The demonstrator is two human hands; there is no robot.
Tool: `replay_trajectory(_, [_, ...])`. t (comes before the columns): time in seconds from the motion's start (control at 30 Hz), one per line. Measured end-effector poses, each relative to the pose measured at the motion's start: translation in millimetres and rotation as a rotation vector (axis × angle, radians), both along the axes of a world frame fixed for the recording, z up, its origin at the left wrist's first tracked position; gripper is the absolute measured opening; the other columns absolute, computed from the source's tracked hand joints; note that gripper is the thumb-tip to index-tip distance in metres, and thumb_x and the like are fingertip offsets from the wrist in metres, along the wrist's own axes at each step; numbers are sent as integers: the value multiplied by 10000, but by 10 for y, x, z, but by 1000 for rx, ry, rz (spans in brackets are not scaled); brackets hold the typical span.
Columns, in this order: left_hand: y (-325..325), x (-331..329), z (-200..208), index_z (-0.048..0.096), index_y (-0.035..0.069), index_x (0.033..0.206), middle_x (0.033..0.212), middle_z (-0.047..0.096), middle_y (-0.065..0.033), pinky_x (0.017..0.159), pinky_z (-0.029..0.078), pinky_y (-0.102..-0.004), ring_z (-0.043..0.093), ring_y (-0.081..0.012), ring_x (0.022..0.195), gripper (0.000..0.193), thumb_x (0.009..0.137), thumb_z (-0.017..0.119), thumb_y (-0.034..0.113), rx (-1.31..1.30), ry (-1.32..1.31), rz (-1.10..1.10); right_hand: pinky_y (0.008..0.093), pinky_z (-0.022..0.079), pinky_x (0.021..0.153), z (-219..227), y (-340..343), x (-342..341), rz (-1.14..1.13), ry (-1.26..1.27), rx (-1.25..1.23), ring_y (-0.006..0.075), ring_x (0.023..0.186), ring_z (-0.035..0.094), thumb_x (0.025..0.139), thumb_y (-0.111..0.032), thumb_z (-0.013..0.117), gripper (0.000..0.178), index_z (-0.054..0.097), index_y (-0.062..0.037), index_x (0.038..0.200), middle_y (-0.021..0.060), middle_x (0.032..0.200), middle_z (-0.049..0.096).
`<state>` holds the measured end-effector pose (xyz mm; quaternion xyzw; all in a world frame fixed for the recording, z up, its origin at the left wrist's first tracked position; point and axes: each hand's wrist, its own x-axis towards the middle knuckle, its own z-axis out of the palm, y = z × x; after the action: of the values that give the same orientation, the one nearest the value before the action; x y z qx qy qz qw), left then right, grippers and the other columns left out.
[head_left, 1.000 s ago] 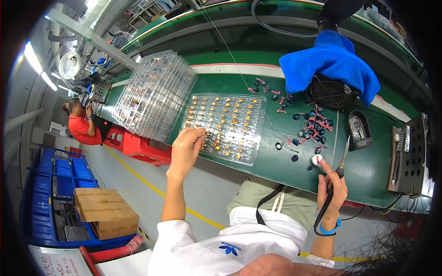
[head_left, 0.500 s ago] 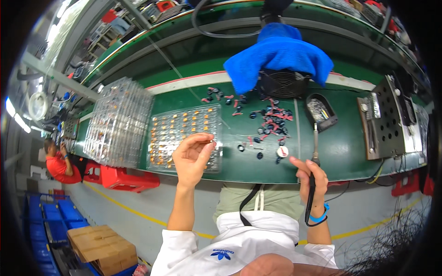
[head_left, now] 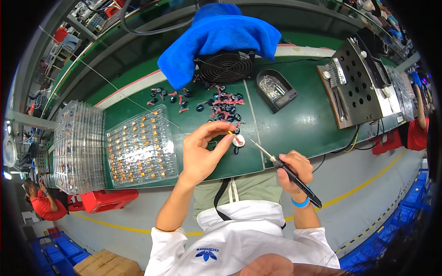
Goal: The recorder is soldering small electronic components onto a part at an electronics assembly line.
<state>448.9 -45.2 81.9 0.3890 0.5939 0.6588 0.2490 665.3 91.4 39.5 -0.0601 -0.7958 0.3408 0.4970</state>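
My left hand [head_left: 202, 154] pinches a tiny yellow-orange piece [head_left: 230, 132] between thumb and fingertips, right beside a round white disc [head_left: 241, 139]. On the disc lies a small part with a red lead, partly hidden by my fingers. My right hand [head_left: 296, 172] grips a soldering iron [head_left: 280, 164] by its black handle, its metal tip pointing up and left toward the disc, a short way off. Behind my left hand lie several loose black round parts with red leads [head_left: 224, 108]. A clear plastic tray [head_left: 172, 158] with rows of small orange pieces sits to the left.
Stacked clear trays [head_left: 79, 149] stand at the far left. A black fan [head_left: 225, 67] draped with a blue towel [head_left: 218, 39] is at the back. A black bin [head_left: 287, 99] of small metal pieces and a perforated metal stand [head_left: 357, 89] are to the right. Red stools [head_left: 108, 200] are below.
My left hand has moved from the tray to the white disc. The soldering iron has left the black bin, and its tip now points leftward toward the disc. The view has shifted to the right.
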Motion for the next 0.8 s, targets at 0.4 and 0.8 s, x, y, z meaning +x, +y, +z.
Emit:
replay_trajectory(0.4, [47,55,-77,645,-75,1143,1113,712,-176,951,588,-347,712,-245,1060,286,867,704,-118,-93,1,-62,310,420,454,9,-2,-87,16,-51,57,211,457,538,868,-227,763,291,675,50,868,75,599,584])
replay_trajectory(0.8, [47,49,-77,644,-82,1144,1105,709,-176,932,600,-348,711,-246,1055,285,868,692,-130,-75,47,-78,305,427,456,4,1,-80,25,-80,85,211,473,559,863,-241,776,279,688,24,873,82,631,628])
